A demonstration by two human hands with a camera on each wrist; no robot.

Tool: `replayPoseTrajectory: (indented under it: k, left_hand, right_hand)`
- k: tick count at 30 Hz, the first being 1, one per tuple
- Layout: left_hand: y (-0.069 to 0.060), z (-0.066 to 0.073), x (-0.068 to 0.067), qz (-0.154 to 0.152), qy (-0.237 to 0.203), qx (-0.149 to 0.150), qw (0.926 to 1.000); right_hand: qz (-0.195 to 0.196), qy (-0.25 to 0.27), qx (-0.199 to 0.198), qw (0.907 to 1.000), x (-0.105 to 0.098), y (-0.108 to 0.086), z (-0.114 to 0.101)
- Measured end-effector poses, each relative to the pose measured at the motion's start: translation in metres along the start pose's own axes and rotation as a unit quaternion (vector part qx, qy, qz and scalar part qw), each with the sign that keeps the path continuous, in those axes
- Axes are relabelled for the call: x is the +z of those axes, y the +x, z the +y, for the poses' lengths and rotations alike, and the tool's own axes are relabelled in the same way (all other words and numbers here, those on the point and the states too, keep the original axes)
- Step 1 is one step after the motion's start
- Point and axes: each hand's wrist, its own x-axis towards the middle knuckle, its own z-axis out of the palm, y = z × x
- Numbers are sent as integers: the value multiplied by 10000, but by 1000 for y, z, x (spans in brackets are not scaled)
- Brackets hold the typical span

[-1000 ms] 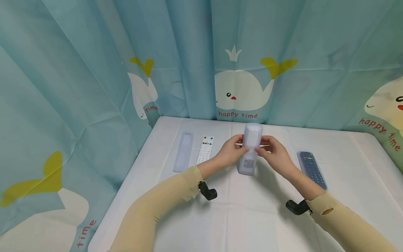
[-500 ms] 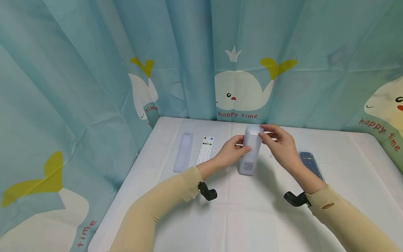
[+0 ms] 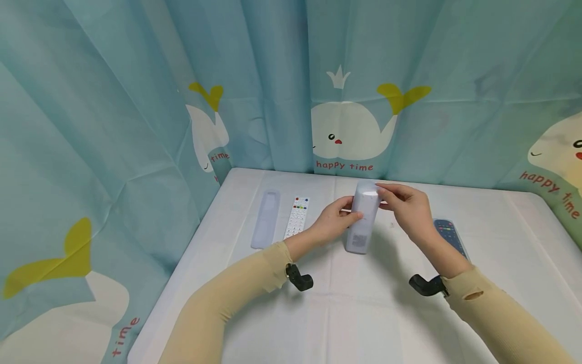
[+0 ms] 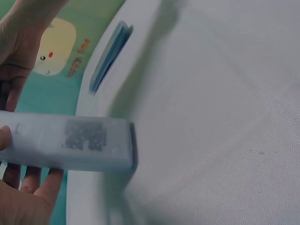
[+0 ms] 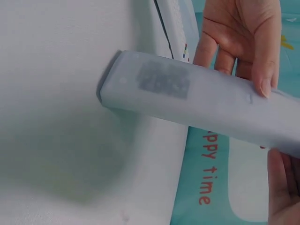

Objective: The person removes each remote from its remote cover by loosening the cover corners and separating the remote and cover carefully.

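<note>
A remote in a translucent sleeve is held upright above the white table, its back with a dark printed square towards the head camera. The left hand grips its left side around the middle, thumb across the back. At its top right edge the right hand pinches the sleeve. In the left wrist view the sleeved remote lies across the left hand's fingers. The right wrist view shows the left thumb pressing on the remote; part of the right hand is at the lower right edge.
On the white table, an empty translucent sleeve and a white remote lie at the left. A dark blue remote lies at the right, partly behind the right wrist. A blue curtain hangs behind the table.
The right hand has moved up from the remote's middle to its top right edge, and its fingers have closed in there. The left hand has kept its grip.
</note>
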Motion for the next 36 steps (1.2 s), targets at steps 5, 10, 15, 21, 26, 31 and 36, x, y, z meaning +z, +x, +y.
replayPoseTrajectory:
  k: [5,10,15,21,26,31,36]
  left_hand:
    - [-1,-1,-1,-81,-50,-17,10000]
    - [-2,-2,-1,-176,-75,-58,9998]
    - [-2,-2,-1,-233,-108,-88,9996]
    - [-2,-2,-2,-271,-68,-81,9996]
    - [-2,-2,-3,-365,-125,-27,9993]
    - [-2,-1,-5,-473,-168,4,9987]
    - [-2,0,-5,-507,-153,57,9986]
  right_hand:
    - [-313,213,429,9984,-5,4,4]
    - [-643,861,760,9913,-9,8,10]
    - [-726,1246,934,9851,-7,13,17]
    - [-758,1050,1157,9848,-4,20,19]
    - [-776,899,1228,9853,2,24,22]
    - [-834,262,1028,9909,8,26,26]
    - [-937,-318,876,9912,12,29,30]
